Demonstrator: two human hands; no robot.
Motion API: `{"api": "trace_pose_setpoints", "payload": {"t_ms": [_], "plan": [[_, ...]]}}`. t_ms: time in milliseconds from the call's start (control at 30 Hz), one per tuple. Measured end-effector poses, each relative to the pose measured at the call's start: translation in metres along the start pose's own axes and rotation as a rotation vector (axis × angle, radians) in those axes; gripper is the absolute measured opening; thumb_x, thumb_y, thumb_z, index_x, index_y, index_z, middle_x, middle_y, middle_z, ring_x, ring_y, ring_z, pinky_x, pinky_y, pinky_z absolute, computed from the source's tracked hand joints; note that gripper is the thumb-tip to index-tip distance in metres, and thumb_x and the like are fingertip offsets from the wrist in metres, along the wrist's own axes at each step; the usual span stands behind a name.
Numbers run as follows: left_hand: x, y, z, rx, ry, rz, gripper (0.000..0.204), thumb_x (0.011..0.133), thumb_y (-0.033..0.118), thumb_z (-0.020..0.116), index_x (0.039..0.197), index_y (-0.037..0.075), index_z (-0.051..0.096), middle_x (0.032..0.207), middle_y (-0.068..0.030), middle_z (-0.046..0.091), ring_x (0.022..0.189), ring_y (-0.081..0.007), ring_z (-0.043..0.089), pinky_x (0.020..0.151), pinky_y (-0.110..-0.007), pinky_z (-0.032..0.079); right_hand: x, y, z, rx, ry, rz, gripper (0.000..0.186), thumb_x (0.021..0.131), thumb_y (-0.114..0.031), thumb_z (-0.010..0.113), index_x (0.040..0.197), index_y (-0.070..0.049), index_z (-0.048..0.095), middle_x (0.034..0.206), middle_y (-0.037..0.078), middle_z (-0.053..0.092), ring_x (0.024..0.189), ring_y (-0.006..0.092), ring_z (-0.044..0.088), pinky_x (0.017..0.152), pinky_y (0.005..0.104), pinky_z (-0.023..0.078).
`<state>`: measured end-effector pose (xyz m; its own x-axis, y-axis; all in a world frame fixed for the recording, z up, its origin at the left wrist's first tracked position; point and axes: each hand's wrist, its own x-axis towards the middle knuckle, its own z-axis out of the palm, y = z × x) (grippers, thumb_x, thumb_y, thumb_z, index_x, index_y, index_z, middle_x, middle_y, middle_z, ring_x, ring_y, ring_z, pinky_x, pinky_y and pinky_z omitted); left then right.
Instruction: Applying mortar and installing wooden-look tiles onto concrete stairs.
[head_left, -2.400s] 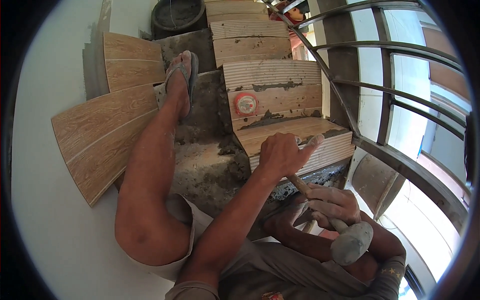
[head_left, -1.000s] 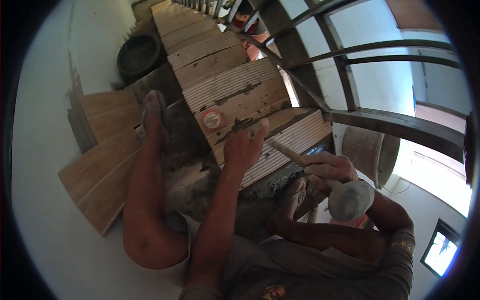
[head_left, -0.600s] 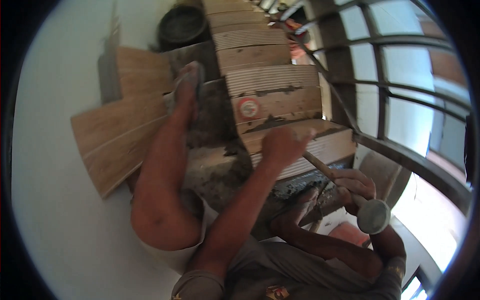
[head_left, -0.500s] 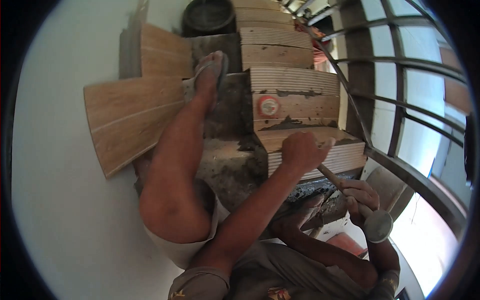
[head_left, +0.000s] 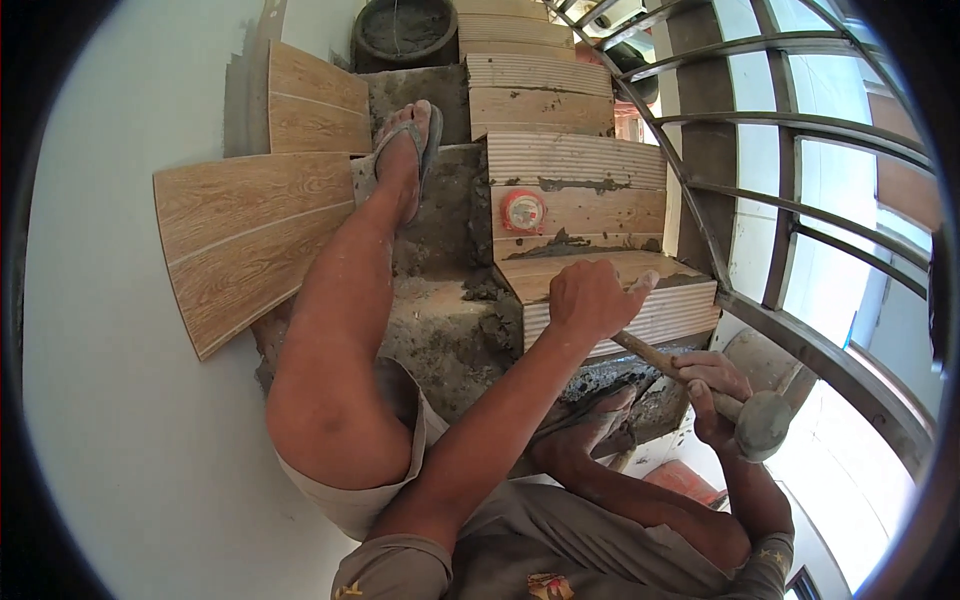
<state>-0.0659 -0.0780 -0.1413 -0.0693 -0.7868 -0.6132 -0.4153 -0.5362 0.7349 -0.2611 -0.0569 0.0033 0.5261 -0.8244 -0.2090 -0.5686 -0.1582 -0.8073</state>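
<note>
My left hand (head_left: 590,300) is over the front edge of a wood-look tile step with a ribbed nosing (head_left: 655,320), fingers curled and thumb raised; what they hold, if anything, is hidden. My right hand (head_left: 715,390), lower right, grips the wooden handle (head_left: 650,355) of a mallet, whose pale grey head (head_left: 760,430) points down toward me. The handle's far end reaches close under my left hand. A red and white round object (head_left: 523,210) lies on the tiled step above, among smears of grey mortar.
Bare concrete steps (head_left: 430,335) with loose tiles (head_left: 240,255) against the white wall lie left. My sandalled foot (head_left: 410,150) rests upslope, below a black mortar bucket (head_left: 400,30). A metal railing (head_left: 790,210) runs along the right. A partly hidden person (head_left: 630,75) is beyond the railing.
The view tilted and swung back. The mallet head in my right hand sits slightly higher and farther right against the steps than at first; my left hand stays at the tile edge.
</note>
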Motion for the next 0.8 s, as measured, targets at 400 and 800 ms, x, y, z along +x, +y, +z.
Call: {"api": "trace_pose_setpoints", "payload": {"t_ms": [400, 800], "plan": [[-0.002, 0.001, 0.002, 0.056, -0.003, 0.005, 0.071, 0.088, 0.066, 0.066, 0.087, -0.004, 0.077, 0.085, -0.0271, 0.073, 0.088, -0.0424, 0.073, 0.08, -0.052, 0.057, -0.013, 0.024, 0.005, 0.106, 0.082, 0.044, 0.02, 0.098, -0.013, 0.054, 0.101, 0.003, 0.066, 0.102, 0.025, 0.071, 0.095, 0.0324, 0.07, 0.087, 0.0439, 0.058], [-0.001, 0.0, 0.005, 0.085, 0.009, 0.017, 0.073, 0.088, 0.069, 0.065, 0.081, -0.002, 0.077, 0.078, -0.0257, 0.071, 0.084, -0.0419, 0.072, 0.077, -0.054, 0.055, -0.016, 0.016, -0.007, 0.008, 0.08, 0.039, 0.015, 0.097, -0.008, 0.056, 0.102, 0.002, 0.067, 0.102, 0.024, 0.072, 0.096, 0.0327, 0.072, 0.087, 0.043, 0.059]]}}
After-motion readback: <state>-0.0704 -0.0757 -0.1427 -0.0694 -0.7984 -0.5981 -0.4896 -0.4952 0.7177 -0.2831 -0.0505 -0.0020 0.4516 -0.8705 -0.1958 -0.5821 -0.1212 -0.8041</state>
